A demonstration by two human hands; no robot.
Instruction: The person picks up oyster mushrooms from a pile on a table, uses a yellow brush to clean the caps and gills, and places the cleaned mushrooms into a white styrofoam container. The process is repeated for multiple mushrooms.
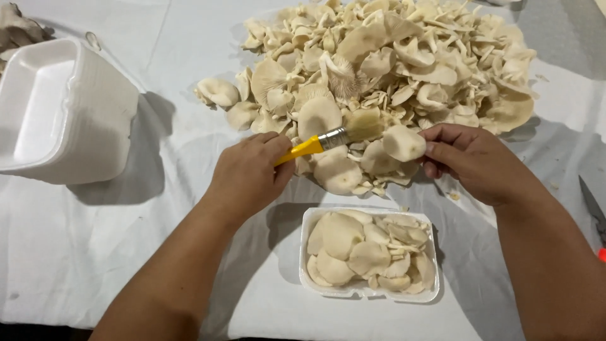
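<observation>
My left hand [247, 173] grips a paintbrush [328, 139] with a yellow handle, a metal ferrule and pale bristles. The bristles lie against a single pale mushroom cap [404, 143], which my right hand [475, 161] pinches at its edge. Both hands hover at the near edge of a big heap of cream oyster mushrooms [379, 69] on a white cloth. Just below the hands sits a white foam tray [309, 222] filled with several mushroom caps.
A stack of white foam trays [60, 113] stands at the left. More mushrooms [17, 26] show at the top left corner. A dark blade with a red handle end [594, 215] lies at the right edge. The white cloth [113, 246] covers the table.
</observation>
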